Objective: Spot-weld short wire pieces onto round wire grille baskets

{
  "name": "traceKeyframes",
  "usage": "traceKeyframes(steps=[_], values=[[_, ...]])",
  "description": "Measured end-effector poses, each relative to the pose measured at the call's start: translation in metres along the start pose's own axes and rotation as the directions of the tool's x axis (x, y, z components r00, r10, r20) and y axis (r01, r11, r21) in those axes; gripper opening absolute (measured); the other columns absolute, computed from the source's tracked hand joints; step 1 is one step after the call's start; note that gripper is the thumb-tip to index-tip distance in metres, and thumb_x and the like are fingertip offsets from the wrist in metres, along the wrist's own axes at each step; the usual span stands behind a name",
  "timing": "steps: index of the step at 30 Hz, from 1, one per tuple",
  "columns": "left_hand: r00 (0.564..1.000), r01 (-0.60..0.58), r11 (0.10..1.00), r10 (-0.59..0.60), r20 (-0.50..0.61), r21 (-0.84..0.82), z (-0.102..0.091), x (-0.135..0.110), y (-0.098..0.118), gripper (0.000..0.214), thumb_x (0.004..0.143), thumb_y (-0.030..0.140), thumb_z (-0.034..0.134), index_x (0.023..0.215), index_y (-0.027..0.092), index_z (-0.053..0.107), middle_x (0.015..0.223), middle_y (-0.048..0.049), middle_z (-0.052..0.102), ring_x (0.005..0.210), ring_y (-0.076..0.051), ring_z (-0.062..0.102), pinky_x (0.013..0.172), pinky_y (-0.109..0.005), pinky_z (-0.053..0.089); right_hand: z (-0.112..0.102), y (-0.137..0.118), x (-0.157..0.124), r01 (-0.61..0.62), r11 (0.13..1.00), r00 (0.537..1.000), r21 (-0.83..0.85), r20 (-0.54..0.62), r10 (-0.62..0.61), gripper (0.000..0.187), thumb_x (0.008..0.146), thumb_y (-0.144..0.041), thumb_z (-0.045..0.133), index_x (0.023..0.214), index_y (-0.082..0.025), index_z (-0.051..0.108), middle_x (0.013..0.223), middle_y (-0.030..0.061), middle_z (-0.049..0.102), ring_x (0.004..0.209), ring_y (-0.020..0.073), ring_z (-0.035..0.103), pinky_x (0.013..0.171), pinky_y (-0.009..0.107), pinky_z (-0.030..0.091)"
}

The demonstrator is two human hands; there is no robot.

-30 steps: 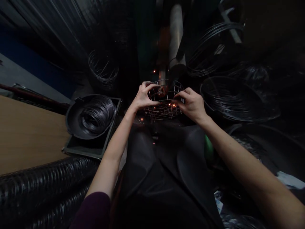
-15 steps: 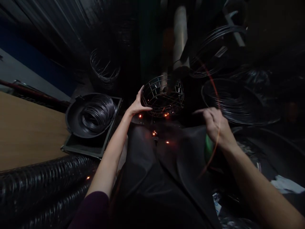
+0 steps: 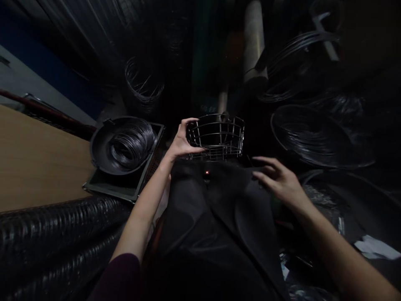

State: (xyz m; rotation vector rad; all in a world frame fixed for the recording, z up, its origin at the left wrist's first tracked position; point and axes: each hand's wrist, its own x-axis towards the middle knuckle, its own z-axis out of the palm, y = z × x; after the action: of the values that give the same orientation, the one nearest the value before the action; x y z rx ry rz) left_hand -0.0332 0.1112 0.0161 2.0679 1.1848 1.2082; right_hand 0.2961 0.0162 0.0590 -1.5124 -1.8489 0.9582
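Note:
A round wire basket (image 3: 216,134) of shiny metal rods sits ahead of my knees, below a thick metal cylinder (image 3: 254,39). My left hand (image 3: 183,140) is curved around the basket's left side, thumb low and fingers near the top rim. To the right of the basket, apart from it, is my right hand (image 3: 278,177). Its thumb and fingers are bent toward each other, and a thin dark wire (image 3: 249,160) shows at the fingertips, hard to make out in the dim light. One small orange spark (image 3: 207,172) glows over the dark cloth (image 3: 216,225) on my lap.
At left a round pan (image 3: 102,163) with coiled wire (image 3: 130,144) rests on a green crate (image 3: 109,186). Dark ridged rolls (image 3: 56,225) lie at lower left. Another wire coil (image 3: 144,88) stands behind. On the right are dark wide pans (image 3: 319,138) and white paper (image 3: 376,247).
Most orange sparks and the red streak are gone. The basket has tipped, showing its side more upright. My right hand has turned, with its thumb now apparent, and its fingertips have moved slightly left.

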Motion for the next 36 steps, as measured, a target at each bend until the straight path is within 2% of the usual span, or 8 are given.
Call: traceKeyframes(steps=[3, 5, 7, 11, 14, 17, 27, 36], values=[[0.992, -0.089, 0.99, 0.079, 0.096, 0.111, 0.001, 0.001, 0.027, 0.081, 0.06, 0.043, 0.088, 0.128, 0.022, 0.049, 0.136, -0.014, 0.051, 0.133, -0.031, 0.047, 0.114, -0.045, 0.039, 0.005, -0.047, 0.041, -0.024, 0.996, 0.984, 0.084, 0.177, 0.008, 0.045, 0.078, -0.056, 0.07, 0.101, -0.018, 0.073, 0.083, 0.0064, 0.072, 0.068, 0.0178, 0.065, 0.06, 0.028, 0.051], [0.985, -0.095, 0.979, 0.066, 0.162, 0.182, 0.006, 0.005, 0.039, 0.077, 0.059, 0.037, 0.088, 0.125, 0.022, 0.053, 0.139, -0.0144, 0.05, 0.133, -0.033, 0.045, 0.113, -0.048, 0.038, 0.013, -0.062, 0.063, -0.03, 1.0, 0.965, 0.001, 0.26, 0.029, 0.041, 0.08, -0.055, 0.07, 0.09, -0.016, 0.075, 0.082, 0.0069, 0.072, 0.072, 0.0185, 0.066, 0.063, 0.028, 0.051], [0.979, -0.083, 0.968, 0.035, 0.202, 0.236, 0.011, 0.008, 0.046, 0.073, 0.058, 0.035, 0.088, 0.122, 0.022, 0.055, 0.14, -0.0152, 0.049, 0.132, -0.035, 0.044, 0.113, -0.051, 0.038, 0.02, -0.067, 0.075, 0.046, 0.981, 0.973, -0.189, 0.232, -0.001, 0.034, 0.086, -0.047, 0.066, 0.093, -0.016, 0.077, 0.082, 0.0065, 0.073, 0.075, 0.019, 0.068, 0.068, 0.028, 0.051], [0.978, -0.061, 0.968, 0.009, 0.208, 0.245, 0.02, 0.013, 0.047, 0.068, 0.059, 0.037, 0.087, 0.118, 0.02, 0.058, 0.141, -0.0166, 0.047, 0.133, -0.037, 0.043, 0.113, -0.053, 0.037, 0.03, -0.064, 0.071, 0.311, 0.704, 0.947, -0.638, 0.266, -0.178, 0.036, 0.093, -0.032, 0.058, 0.124, -0.018, 0.069, 0.114, 0.0102, 0.072, 0.09, 0.0232, 0.072, 0.067, 0.029, 0.051], [0.984, -0.036, 0.975, -0.004, 0.18, 0.22, 0.025, 0.014, 0.044, 0.066, 0.059, 0.035, 0.087, 0.117, 0.02, 0.059, 0.14, -0.0159, 0.048, 0.134, -0.036, 0.042, 0.113, -0.053, 0.037, 0.03, -0.063, 0.062, 0.394, 0.517, 0.918, -0.76, 0.354, -0.179, 0.044, 0.097, -0.022, 0.045, 0.138, -0.02, 0.06, 0.13, 0.0089, 0.065, 0.085, 0.0226, 0.073, 0.053, 0.028, 0.043], [0.987, 0.002, 0.979, -0.034, 0.155, 0.204, 0.031, 0.014, 0.042, 0.066, 0.059, 0.035, 0.088, 0.117, 0.022, 0.059, 0.14, -0.0146, 0.049, 0.136, -0.035, 0.042, 0.114, -0.053, 0.036, 0.027, -0.061, 0.059, 0.434, 0.43, 0.901, -0.792, 0.377, -0.216, 0.047, 0.098, -0.017, 0.038, 0.141, -0.018, 0.058, 0.134, 0.0069, 0.062, 0.084, 0.0221, 0.073, 0.05, 0.029, 0.039], [0.993, 0.021, 0.975, -0.045, 0.106, 0.222, 0.036, 0.006, 0.05, 0.064, 0.062, 0.033, 0.087, 0.118, 0.022, 0.058, 0.143, -0.0147, 0.045, 0.136, -0.035, 0.04, 0.114, -0.053, 0.037, 0.017, -0.056, 0.059, 0.486, 0.386, 0.874, -0.784, 0.438, -0.211, 0.046, 0.101, -0.02, 0.041, 0.144, -0.024, 0.055, 0.135, 0.0027, 0.06, 0.089, 0.0217, 0.073, 0.053, 0.029, 0.043], [0.992, 0.0, 0.973, -0.029, 0.124, 0.232, 0.034, 0.028, 0.043, 0.065, 0.061, 0.03, 0.087, 0.119, 0.02, 0.059, 0.143, -0.0154, 0.044, 0.137, -0.036, 0.039, 0.114, -0.054, 0.037, 0.012, -0.065, 0.076, 0.443, 0.442, 0.896, -0.78, 0.366, -0.253, 0.042, 0.096, -0.019, 0.045, 0.135, -0.023, 0.062, 0.127, 0.0053, 0.067, 0.079, 0.0181, 0.071, 0.049, 0.026, 0.031]])
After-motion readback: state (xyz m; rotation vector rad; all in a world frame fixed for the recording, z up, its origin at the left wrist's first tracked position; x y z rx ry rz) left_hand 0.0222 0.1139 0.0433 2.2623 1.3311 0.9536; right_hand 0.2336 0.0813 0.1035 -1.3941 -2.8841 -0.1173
